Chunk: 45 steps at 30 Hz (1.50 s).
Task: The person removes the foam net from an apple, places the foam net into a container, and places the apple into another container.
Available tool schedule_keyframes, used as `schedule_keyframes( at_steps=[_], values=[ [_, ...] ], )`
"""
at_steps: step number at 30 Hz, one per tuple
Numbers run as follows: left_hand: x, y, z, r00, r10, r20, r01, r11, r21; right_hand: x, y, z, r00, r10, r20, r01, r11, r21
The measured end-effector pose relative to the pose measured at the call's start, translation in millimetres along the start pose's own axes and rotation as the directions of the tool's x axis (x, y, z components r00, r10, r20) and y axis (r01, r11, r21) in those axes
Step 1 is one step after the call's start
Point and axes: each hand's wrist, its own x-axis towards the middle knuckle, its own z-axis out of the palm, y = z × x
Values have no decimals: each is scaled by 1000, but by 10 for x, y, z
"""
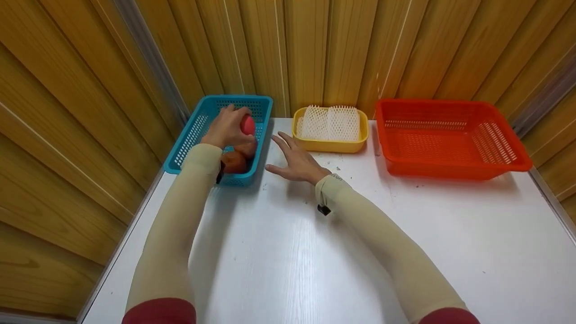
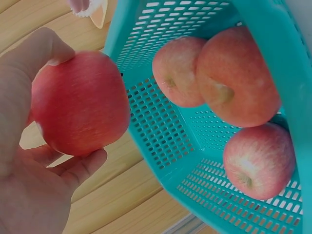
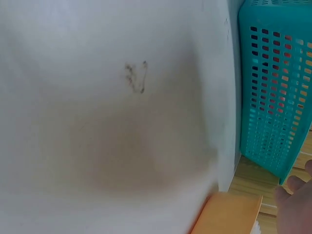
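A red apple (image 2: 82, 103) is gripped in my left hand (image 1: 226, 127), thumb on one side and fingers on the other. The hand is over the blue-green basket (image 1: 186, 139), and the left wrist view shows the apple beside the basket's rim. Inside the basket lie three more apples, including a large one (image 2: 237, 77), a paler one (image 2: 260, 161) and one (image 2: 179, 71) partly behind the large apple. My right hand (image 1: 297, 160) is held over the table just right of the basket, fingers spread and holding nothing. Only its fingertips (image 3: 295, 184) show at the right wrist view's edge.
Behind my right hand stands a yellow container (image 1: 330, 146) holding white foam netting sleeves (image 1: 330, 123). To its right is a red-orange basket (image 1: 454, 167). Wood-patterned panels (image 1: 306, 54) rise behind the white table (image 1: 288, 252), which has small dark specks on it.
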Motion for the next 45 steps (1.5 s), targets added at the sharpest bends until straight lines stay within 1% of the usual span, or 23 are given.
schedule_keyframes(
  at_steps=[5,11,15,23,26,31,35,42,45],
  values=[
    [-24,-28,-19,1000,-20,6,20,1000,-3,31,-76,22,1000,-18,4,18,1000,15],
    [-46,-41,-32,1000,-23,0,23,1000,4,62,-119,45,998,-64,2,64,998,-16],
    [-69,-52,-35,999,-35,2,35,999,-2,79,-143,54,997,-75,3,75,997,-7],
    [-116,-102,-24,998,-63,9,64,998,-10,116,-217,71,999,-46,28,45,998,44],
    [-129,-120,-22,997,-78,13,78,997,-22,132,-251,73,998,-49,45,46,997,55],
    [-152,-135,-27,997,-78,14,79,996,-35,147,-289,72,996,-52,76,47,996,73],
    [-175,-154,-40,996,-88,13,88,995,-45,158,-290,76,995,-23,95,12,994,113],
    [-200,-215,-44,995,-95,9,95,995,-2,181,-318,62,992,-18,121,0,989,149],
    [-220,-244,-51,993,-114,11,114,993,-19,194,-358,59,990,-2,139,-21,987,158]
  ],
)
